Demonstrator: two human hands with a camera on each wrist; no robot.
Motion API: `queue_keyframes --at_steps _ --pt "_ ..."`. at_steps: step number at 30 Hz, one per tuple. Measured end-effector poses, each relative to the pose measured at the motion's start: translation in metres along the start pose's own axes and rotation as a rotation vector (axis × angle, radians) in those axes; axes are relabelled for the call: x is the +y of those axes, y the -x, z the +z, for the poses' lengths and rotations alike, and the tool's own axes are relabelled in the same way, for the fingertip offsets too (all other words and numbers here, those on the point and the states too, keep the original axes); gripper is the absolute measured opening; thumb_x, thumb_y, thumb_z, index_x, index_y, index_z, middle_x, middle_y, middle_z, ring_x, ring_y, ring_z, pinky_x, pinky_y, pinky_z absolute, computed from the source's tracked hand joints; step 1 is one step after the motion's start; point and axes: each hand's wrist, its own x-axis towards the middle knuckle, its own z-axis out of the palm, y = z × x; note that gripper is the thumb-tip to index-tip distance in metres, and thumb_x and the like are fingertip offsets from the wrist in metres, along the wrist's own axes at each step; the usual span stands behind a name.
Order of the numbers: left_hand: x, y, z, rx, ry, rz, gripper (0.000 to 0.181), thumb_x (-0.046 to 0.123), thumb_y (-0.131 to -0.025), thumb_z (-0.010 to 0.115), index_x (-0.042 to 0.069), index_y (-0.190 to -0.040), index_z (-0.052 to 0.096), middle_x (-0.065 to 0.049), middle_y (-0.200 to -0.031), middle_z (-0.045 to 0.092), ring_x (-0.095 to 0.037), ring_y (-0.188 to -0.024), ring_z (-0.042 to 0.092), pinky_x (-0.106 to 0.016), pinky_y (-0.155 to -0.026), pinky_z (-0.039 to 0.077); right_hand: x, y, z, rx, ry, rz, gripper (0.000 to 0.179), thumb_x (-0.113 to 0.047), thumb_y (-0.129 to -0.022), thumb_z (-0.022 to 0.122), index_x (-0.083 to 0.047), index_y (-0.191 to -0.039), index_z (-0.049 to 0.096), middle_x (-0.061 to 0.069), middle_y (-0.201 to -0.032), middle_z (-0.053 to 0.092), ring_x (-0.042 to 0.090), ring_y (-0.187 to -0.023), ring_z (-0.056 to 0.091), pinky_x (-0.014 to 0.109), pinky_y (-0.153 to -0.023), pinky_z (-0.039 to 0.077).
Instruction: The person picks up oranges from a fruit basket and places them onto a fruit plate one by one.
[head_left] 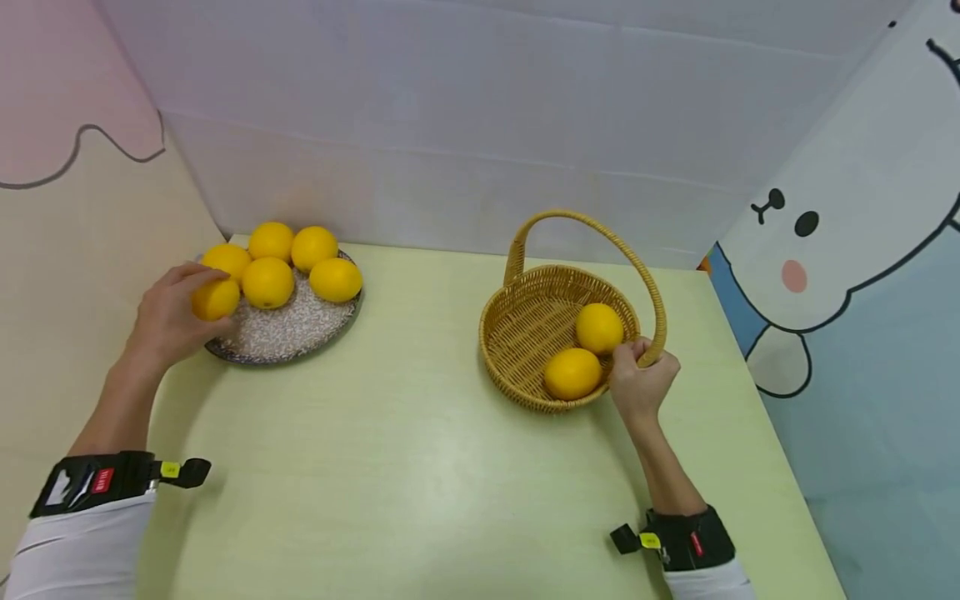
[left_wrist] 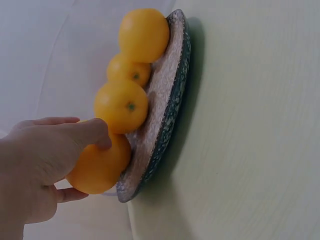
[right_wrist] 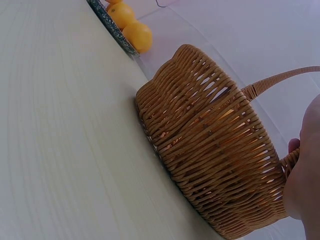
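Basket is woven in ridged wicker; plate is rough-finished; oranges are smooth-skinned; table is surfaced in smooth, faint woodgrain.

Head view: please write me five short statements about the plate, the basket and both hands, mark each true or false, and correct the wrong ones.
1. The right hand grips the handle of the basket. True.
2. The basket holds four oranges. False: two oranges lie in it.
3. The left hand holds a single orange at the left side of the plate. True.
4. The plate stands to the right of the basket. False: it stands to the left.
5. More oranges lie on the plate than in the basket. True.
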Motion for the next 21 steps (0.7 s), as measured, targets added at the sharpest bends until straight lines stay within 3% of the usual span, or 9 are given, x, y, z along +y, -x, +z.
queue_keyframes --at_steps 5,12,21 --pt "-0.003 -0.002 0.005 -0.013 -0.02 -0.001 0.066 0.0 -0.075 0.084 -0.008 -0.136 0.061 -0.032 -0.142 0.046 -0.05 -0.144 0.024 -0.072 -0.11 0.025 -0.001 -0.001 0.001 0.013 -0.012 0.018 0.04 0.016 -0.083 0.049 -0.001 -0.051 0.032 -0.01 -0.043 0.027 0.005 -0.036 0.018 0.025 -0.029 0.01" --pt "-0.004 -0.005 0.01 -0.053 -0.05 -0.031 0.066 -0.001 -0.076 0.084 -0.007 -0.137 0.06 -0.034 -0.146 0.042 -0.058 -0.126 0.036 -0.076 -0.102 0.028 0.0 0.0 0.001 0.028 -0.02 0.027 0.039 0.017 -0.083 0.049 0.003 -0.052 0.03 -0.011 -0.043 0.027 0.003 -0.036 0.018 0.023 -0.029 0.01" --pt "-0.009 -0.005 0.017 -0.092 -0.087 -0.023 0.066 -0.002 -0.075 0.085 -0.008 -0.137 0.06 -0.036 -0.146 0.041 -0.059 -0.124 0.036 -0.077 -0.1 0.028 -0.002 0.0 0.002 0.013 -0.02 0.021 0.04 0.017 -0.084 0.048 0.002 -0.052 0.029 -0.011 -0.042 0.027 0.004 -0.035 0.018 0.026 -0.028 0.01"
